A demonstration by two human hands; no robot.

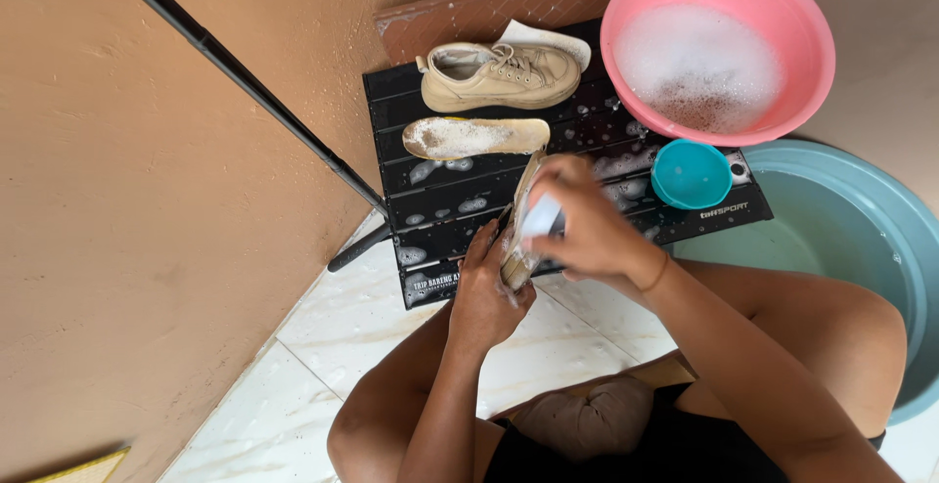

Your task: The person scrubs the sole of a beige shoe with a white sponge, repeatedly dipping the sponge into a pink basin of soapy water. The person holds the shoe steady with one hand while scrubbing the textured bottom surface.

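Here, in the head view, your left hand [486, 292] grips a beige shoe [519, 239] held on edge over the black slatted table [430, 204]. Your right hand [585, 227] closes around a white brush [541, 219] pressed to the shoe. At twelve o'clock lie a soapy insole [476, 137] and another beige sneaker [499, 76]; at one o'clock sits a pink basin [719, 48] of suds, a small teal bowl [691, 174] just beside it.

Black slatted table [440, 211], shoe [499, 76], insole [476, 137], cup [691, 174]
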